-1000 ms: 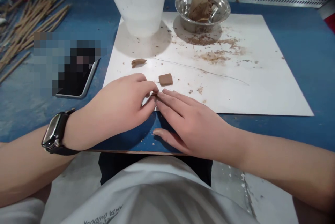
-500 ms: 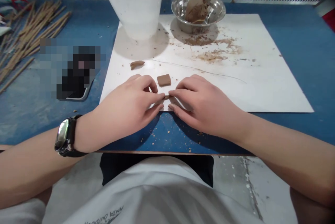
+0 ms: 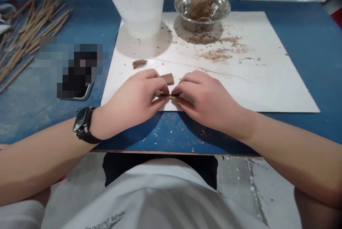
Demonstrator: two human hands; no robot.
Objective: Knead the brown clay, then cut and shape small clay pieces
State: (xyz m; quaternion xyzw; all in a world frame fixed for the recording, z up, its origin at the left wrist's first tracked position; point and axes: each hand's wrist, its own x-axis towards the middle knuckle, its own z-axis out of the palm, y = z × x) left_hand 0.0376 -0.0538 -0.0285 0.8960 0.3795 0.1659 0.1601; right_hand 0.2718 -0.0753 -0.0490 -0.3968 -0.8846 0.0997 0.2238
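A thin strip of brown clay (image 3: 170,95) is pinched between my two hands just above the front edge of the white board (image 3: 280,90). My left hand (image 3: 133,95) grips its left end with thumb and fingers, and my right hand (image 3: 211,100) grips the right end. Just behind the fingertips lies a small flat clay block (image 3: 168,79), partly covered by my left fingers. Farther back on the left is a small rough clay piece (image 3: 139,63). A thin wire or thread (image 3: 203,70) stretches across the board behind my right hand.
A white bucket (image 3: 139,4) stands at the board's back left, beside a metal bowl (image 3: 184,16) holding a clay lump (image 3: 201,6). Thin brown sticks (image 3: 34,36) and a blurred phone (image 3: 80,75) lie on the blue table (image 3: 104,125) at left. Clay crumbs dot the front edge.
My left hand has shifted slightly right and back, its fingers now partly over the flat block. The strip between my fingertips shows as a thinner, darker line. The view has tilted slightly.
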